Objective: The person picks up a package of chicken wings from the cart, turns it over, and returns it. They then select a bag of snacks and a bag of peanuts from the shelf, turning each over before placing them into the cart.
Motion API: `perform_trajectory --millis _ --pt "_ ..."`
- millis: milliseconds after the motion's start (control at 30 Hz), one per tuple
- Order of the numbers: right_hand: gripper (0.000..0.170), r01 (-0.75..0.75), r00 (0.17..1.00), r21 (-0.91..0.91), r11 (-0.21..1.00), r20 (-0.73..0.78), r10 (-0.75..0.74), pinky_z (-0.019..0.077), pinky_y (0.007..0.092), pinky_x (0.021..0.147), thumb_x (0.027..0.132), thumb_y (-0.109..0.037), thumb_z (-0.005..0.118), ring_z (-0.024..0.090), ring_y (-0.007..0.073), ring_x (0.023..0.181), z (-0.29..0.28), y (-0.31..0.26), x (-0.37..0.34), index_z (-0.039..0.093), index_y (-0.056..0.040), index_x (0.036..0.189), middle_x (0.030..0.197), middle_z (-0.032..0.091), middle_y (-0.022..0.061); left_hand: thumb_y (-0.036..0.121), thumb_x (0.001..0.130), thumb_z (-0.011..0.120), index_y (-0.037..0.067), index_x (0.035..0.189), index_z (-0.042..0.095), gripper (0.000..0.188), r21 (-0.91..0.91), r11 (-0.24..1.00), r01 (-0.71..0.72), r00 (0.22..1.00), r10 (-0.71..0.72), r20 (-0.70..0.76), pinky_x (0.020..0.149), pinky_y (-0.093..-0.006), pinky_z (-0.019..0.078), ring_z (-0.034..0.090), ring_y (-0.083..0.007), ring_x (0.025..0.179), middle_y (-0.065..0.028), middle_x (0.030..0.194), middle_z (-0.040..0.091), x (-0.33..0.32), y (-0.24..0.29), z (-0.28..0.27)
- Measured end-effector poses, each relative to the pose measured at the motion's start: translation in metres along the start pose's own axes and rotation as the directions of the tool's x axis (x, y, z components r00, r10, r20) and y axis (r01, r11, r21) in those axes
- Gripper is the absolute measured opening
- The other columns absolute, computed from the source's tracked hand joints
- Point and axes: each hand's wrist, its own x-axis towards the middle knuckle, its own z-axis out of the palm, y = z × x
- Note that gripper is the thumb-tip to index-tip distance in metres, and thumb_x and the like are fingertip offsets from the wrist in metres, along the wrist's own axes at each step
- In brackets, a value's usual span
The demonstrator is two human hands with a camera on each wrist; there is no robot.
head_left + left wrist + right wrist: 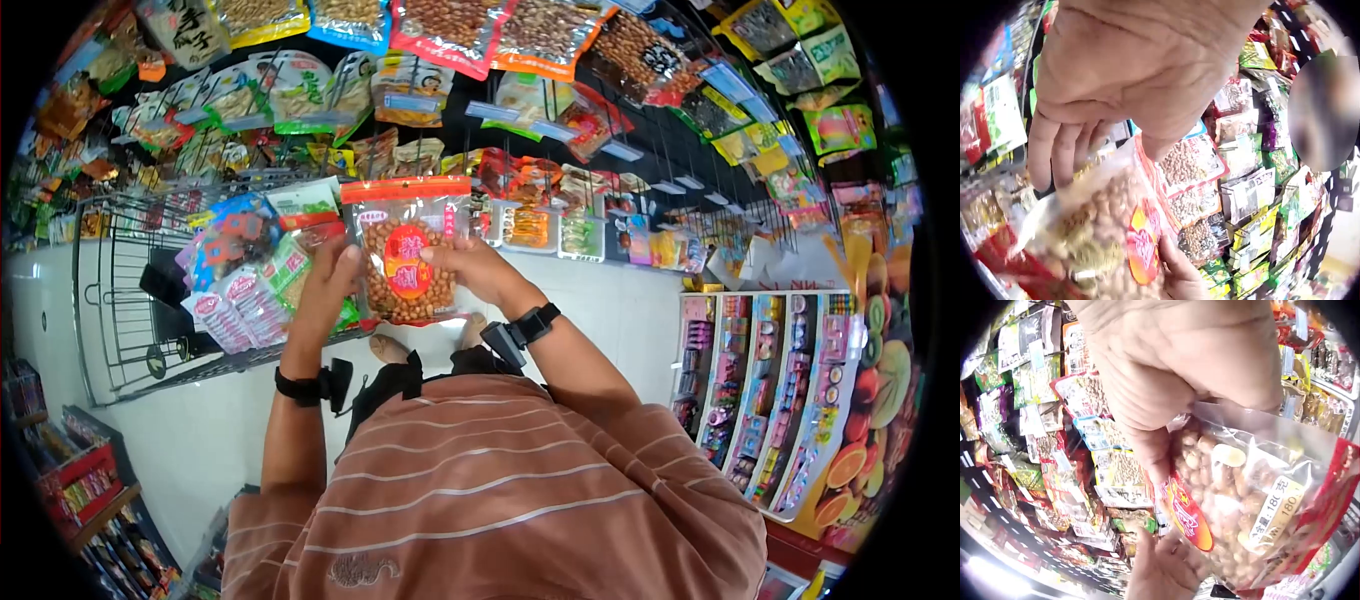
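A clear bag of peanuts [412, 250] with red bands and an oval red-and-yellow label is upright in front of the person. The right hand [485, 270] grips its right side, thumb on the front and fingers behind. In the right wrist view, that thumb presses beside the label, and a weight of 180 g is printed on the bag [1241, 506]. The left hand [325, 290] is at the bag's left edge, its thumb raised and fingers loosely extended. In the left wrist view, the left hand [1129, 75] has its fingers spread from the thumb, beside the bag.
A wire shopping cart [120, 350] on the left holds several snack packs [240, 310]. Hanging nut and snack bags [445, 35] fill the racks ahead. A white shelf unit [765, 390] with small goods stands at right. Red boxes [85, 470] are at lower left.
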Motion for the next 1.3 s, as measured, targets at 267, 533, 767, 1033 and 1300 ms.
perform_trajectory --millis 267,533,767,1033,1300 --pt "0.04 0.029 1.0 0.174 0.984 -0.013 -0.027 0.0542 0.0318 0.086 0.089 -0.028 0.075 0.065 0.0137 0.101 -0.022 -0.015 -0.011 0.061 -0.0053 0.118 0.107 0.068 0.0036 0.035 0.099 0.06 -0.002 0.125 0.054 0.046 -0.043 0.994 -0.097 0.995 0.097 0.001 0.081 -0.0256 0.0453 0.054 -0.0091 0.093 -0.006 0.107 0.061 -0.004 0.01 0.061" --pt "0.044 0.087 0.995 0.167 0.982 0.03 -0.093 0.055 0.0333 0.085 0.096 -0.039 0.063 0.065 0.0143 0.099 -0.063 -0.009 -0.015 0.057 -0.0047 0.124 0.114 0.064 0.0051 0.032 0.097 0.062 -0.001 0.119 0.057 0.04 -0.078 0.997 -0.016 1.0 0.015 -0.021 0.074 -0.0235 0.0426 0.05 -0.0067 0.082 -0.0006 0.093 0.059 -0.005 0.004 0.088" --pt "0.052 0.114 0.991 0.325 0.939 0.028 -0.13 0.0538 0.0441 0.094 0.098 -0.046 0.057 0.064 0.0302 0.109 -0.129 -0.027 0.012 0.047 -0.0049 0.129 0.116 0.06 0.0167 0.033 0.096 0.064 0.002 0.117 0.06 0.037 -0.17 0.985 -0.03 0.996 0.015 -0.09 0.068 -0.0221 0.039 0.047 -0.006 0.077 0.0033 0.088 0.056 -0.011 0.002 0.096" --pt "0.043 0.306 0.946 0.464 0.831 -0.054 -0.319 0.0495 0.0572 0.1 0.094 -0.015 0.061 0.047 0.0483 0.127 -0.159 -0.071 0.091 0.035 -0.0057 0.127 0.14 0.034 0.0295 0.033 0.095 0.065 0.004 0.115 0.06 0.035 -0.216 0.974 -0.066 0.986 0.03 -0.166 0.066 -0.0214 0.0369 0.045 -0.0048 0.074 0.0049 0.083 0.053 -0.035 0.0 0.082" --pt "0.039 0.23 0.952 0.55 0.803 0.043 -0.302 0.0431 0.0582 0.108 0.09 -0.011 0.068 0.048 0.0459 0.128 -0.176 -0.08 0.128 0.041 -0.0011 0.116 0.132 0.044 0.0254 0.033 0.094 0.064 0.009 0.103 0.059 0.026 -0.184 0.983 -0.028 0.962 -0.023 -0.272 0.054 -0.0213 0.0301 0.041 -0.0037 0.062 0.0062 0.073 0.048 -0.064 -0.01 0.059"
